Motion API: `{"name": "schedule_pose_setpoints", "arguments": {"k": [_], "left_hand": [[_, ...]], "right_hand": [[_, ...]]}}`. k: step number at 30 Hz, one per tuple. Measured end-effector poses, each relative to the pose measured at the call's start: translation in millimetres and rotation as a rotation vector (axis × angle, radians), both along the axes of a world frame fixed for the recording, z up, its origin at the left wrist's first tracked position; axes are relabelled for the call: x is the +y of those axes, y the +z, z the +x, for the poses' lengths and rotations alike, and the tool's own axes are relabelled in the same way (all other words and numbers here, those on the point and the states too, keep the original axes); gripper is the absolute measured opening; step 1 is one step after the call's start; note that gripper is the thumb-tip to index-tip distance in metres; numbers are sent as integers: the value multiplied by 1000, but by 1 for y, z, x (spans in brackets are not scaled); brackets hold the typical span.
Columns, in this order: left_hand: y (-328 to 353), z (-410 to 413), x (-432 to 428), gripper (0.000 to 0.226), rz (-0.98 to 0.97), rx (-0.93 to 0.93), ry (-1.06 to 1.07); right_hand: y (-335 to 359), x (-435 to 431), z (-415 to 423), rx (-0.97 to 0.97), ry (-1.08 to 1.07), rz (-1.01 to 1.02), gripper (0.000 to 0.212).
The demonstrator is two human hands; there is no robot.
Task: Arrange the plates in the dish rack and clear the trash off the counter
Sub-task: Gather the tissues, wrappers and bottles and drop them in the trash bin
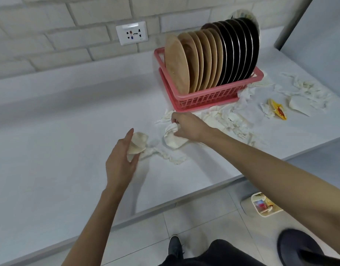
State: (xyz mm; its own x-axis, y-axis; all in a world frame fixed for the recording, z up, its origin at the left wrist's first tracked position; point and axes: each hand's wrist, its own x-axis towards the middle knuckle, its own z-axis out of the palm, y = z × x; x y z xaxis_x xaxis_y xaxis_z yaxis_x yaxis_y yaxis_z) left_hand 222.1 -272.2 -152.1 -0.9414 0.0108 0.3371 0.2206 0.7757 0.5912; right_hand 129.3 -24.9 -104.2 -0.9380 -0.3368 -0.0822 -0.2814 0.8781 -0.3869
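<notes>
A pink dish rack stands on the white counter, filled with several tan plates in front and several black plates behind, all on edge. Crumpled white paper trash lies in front of and to the right of the rack. My left hand holds a crumpled piece of paper between fingers and thumb. My right hand grips another white paper wad that rests on the counter just in front of the rack.
A yellow sauce packet lies among more torn paper at the right. A small white bin with trash in it stands on the tiled floor below the counter edge. A wall socket is on the brick wall.
</notes>
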Motion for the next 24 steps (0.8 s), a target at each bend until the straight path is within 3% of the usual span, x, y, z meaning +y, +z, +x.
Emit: {"name": "schedule_pose_setpoints", "arguments": {"k": [6,12,16,21,24], "left_hand": [[12,-24,-17,75,-188,29,-34],[34,-25,11,75,30,1,-138],[45,-26,38,79,76,-14,-238],[53,-26,55,79,-88,42,-287],[53,-24,59,80,-165,49,-307]], "right_hand": [[10,18,22,69,-168,-66,28],[-1,26,49,-122,-224,-244,31],[-12,24,65,-260,-196,-276,24],[-10,20,80,-187,-142,-38,29],[-7,25,82,-183,-187,-15,33]]}}
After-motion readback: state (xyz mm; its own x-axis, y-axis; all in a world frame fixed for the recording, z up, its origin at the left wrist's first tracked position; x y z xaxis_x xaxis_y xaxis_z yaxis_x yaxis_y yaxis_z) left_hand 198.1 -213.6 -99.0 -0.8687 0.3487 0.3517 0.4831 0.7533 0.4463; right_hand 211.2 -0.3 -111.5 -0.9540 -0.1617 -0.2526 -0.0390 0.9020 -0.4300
